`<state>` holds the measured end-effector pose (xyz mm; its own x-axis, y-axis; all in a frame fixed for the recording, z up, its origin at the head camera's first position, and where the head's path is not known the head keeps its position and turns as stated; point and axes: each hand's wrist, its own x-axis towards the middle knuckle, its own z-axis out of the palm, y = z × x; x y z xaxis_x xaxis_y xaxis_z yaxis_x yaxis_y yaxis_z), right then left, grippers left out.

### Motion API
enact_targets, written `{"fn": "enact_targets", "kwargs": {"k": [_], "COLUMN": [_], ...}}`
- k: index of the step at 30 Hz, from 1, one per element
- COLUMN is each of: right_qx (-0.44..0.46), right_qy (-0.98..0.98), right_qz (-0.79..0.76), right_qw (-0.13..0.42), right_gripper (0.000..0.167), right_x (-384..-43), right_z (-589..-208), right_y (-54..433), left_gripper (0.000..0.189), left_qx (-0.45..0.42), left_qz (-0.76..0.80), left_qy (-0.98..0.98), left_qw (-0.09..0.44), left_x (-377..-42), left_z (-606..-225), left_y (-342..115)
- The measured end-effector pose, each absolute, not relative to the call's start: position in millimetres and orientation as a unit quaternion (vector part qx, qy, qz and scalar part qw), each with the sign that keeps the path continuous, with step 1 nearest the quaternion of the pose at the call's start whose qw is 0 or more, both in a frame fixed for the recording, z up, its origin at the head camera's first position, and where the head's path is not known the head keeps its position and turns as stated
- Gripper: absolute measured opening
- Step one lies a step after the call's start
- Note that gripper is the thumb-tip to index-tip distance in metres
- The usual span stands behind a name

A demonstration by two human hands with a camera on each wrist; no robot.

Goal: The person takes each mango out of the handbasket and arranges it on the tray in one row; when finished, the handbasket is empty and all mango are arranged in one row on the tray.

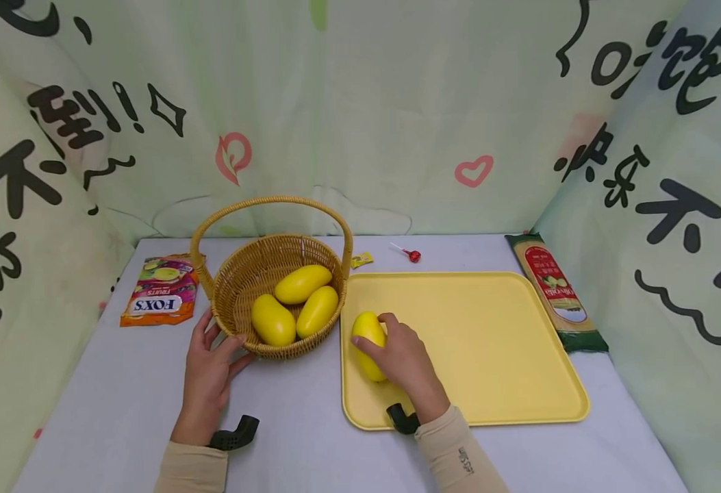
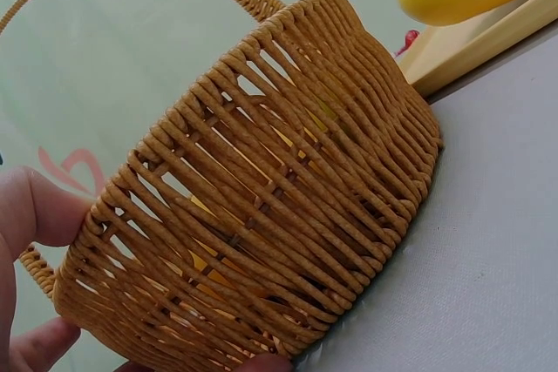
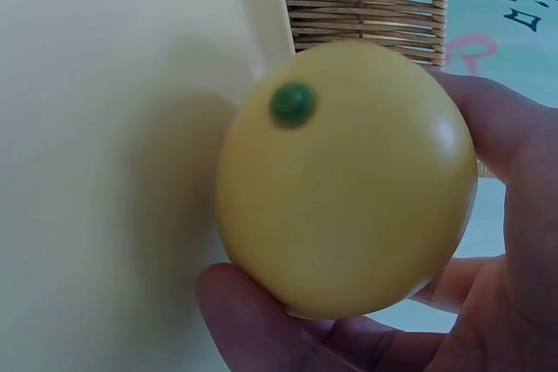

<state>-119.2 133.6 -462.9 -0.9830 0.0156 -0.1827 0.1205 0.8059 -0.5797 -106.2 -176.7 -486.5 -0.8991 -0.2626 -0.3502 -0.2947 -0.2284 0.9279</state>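
Note:
My right hand point(image 1: 408, 359) grips a yellow mango point(image 1: 369, 346) over the left part of the yellow tray point(image 1: 471, 349). In the right wrist view the mango point(image 3: 349, 189) shows a green stem nub, with thumb and fingers round its sides. My left hand point(image 1: 207, 380) holds the near left side of the wicker basket point(image 1: 231, 287). In the left wrist view, the thumb lies at the basket's rim point(image 2: 166, 128) and fingertips show along its lower side. Inside the basket lie three more mangoes point(image 1: 317, 311), their lower parts partly hidden by the weave.
Left of the basket lies a FOX'S candy bag point(image 1: 163, 291). Behind the tray are a red lollipop point(image 1: 413, 256) and a small yellow packet point(image 1: 361, 259). A green and brown bag point(image 1: 554, 287) lies along the tray's right edge. Printed curtains point(image 1: 360, 123) surround the table.

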Motion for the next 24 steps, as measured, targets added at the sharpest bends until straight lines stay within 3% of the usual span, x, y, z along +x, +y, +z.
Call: {"fn": "enact_targets", "kwargs": {"k": [24], "right_qx": [0.053], "right_qy": [0.944], "right_qz": [-0.311], "right_qw": [0.099], "right_gripper": [0.086], "right_x": [-118.0], "right_z": [-471.0], "right_y": [131.8], "left_gripper": [0.087], "left_qx": [-0.221], "left_qz": [0.752], "left_qy": [0.621], "left_qw": [0.008], "left_x": [-105.5], "left_z": [-485.9], "left_y": [-175.7]}}
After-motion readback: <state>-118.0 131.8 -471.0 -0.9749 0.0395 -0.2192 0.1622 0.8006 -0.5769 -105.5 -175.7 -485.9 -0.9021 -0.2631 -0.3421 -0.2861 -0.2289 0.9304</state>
